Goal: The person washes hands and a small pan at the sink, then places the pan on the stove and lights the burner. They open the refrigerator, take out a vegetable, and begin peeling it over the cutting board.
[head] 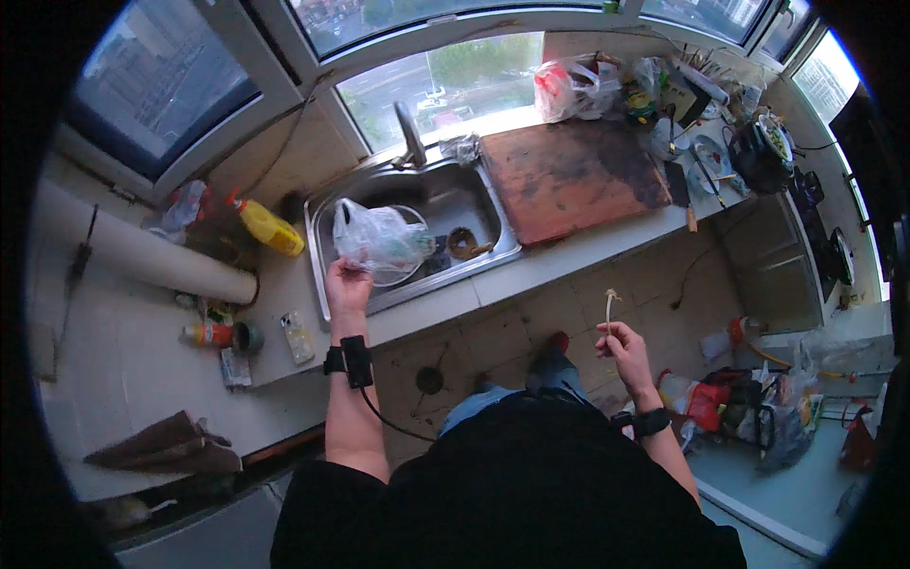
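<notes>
My left hand point(348, 286) pinches the near edge of a white plastic bag point(373, 235) over the steel sink point(490, 206). The bag partly covers a round white-rimmed bowl or basin point(412, 274) in the sink. Something pale green shows faintly through the plastic; what it is stays hidden. Out over the floor, my right hand point(625, 352) holds a thin pale plant stalk point(608, 311) upright between thumb and fingers. Root-like strands hang at its top. Beside the bowl is the sink drain point(462, 243), with brownish matter around it.
A faucet point(410, 139) rises behind the sink. Right of it lies a stained wooden cutting board point(576, 178), then a cleaver point(679, 188) near the counter edge. A yellow detergent bottle point(269, 226) and a phone point(296, 338) are at left. Bagged goods point(739, 405) fill the lower right.
</notes>
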{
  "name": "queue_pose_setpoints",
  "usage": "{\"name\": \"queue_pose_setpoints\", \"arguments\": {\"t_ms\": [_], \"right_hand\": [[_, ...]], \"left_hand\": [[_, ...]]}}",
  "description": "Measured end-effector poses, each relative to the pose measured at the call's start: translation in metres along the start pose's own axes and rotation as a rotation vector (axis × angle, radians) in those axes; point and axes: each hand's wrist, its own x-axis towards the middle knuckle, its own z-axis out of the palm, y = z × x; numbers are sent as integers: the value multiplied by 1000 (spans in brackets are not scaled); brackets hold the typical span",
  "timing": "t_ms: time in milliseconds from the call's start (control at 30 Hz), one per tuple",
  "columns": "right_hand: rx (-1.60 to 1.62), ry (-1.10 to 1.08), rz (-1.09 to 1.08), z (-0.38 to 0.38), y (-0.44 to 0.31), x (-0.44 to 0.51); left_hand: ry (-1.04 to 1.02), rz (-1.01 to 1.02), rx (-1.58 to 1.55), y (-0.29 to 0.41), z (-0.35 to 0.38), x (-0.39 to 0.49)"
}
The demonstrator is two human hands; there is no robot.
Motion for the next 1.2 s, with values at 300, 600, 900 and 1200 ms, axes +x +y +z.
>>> {"name": "queue_pose_setpoints", "arguments": {"t_ms": [300,600,900,1200], "right_hand": [[-70,-137,-33,-90,-38,165],[-218,-237,-8,-172,-85,289],[-114,-249,76,-168,-117,334],[50,-460,95,-88,-154,363]], "left_hand": [[-106,-162,4,-208,119,112],[-309,80,-179,-321,271,253],[-183,133,821,-352,227,332],[-514,1052,1660,-383,242,141]]}}
